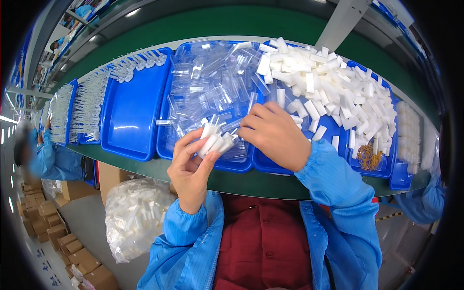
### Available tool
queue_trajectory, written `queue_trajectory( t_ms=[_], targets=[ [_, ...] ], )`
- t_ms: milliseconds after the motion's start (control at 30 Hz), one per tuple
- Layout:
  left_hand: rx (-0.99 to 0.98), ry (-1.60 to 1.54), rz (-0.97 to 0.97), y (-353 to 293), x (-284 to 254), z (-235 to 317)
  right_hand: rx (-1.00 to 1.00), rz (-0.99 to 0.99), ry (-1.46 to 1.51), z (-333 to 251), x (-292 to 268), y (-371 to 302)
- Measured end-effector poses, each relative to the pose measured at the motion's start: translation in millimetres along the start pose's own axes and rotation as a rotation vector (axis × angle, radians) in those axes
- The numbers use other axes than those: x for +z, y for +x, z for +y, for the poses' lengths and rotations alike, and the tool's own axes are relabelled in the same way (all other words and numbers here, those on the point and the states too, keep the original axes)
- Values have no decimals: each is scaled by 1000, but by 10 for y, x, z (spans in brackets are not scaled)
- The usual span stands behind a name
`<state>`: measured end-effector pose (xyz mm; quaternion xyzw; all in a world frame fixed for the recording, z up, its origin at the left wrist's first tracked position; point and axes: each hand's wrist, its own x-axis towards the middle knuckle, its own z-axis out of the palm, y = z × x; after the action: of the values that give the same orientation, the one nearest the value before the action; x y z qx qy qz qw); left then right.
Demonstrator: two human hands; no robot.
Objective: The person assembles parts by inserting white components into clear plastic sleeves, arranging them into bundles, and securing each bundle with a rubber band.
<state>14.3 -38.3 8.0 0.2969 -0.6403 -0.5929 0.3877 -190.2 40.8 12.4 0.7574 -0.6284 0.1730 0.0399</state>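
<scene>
Pinching white blocks (211,140) in the left hand (188,170), apparently fitting clear sleeves (208,92) with the curled right hand (278,137) at two o'clock from it (cannot tell if pinching), likely requiring end alignment next.

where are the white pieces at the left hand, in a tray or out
Out: the left hand holds the white pieces bunched in its grip.

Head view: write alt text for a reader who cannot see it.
A person's left hand holds a bunch of small white blocks over blue trays, the right hand close beside it. One tray holds clear plastic pieces; a heap of white pieces lies to their right.
</scene>
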Motion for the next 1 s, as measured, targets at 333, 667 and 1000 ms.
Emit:
queue_trajectory(
  t_ms=[333,667,1000],
  targets=[
    [2,-33,81,-83,-255,-132,-256,-258,-164,39,76,454],
    [-15,-155,-135,-203,-71,-135,595,225,1361,-182,-307,43],
    [-91,-197,-213,-220,274,-132,686,433,1438,-372,-106,-475]
  ],
)
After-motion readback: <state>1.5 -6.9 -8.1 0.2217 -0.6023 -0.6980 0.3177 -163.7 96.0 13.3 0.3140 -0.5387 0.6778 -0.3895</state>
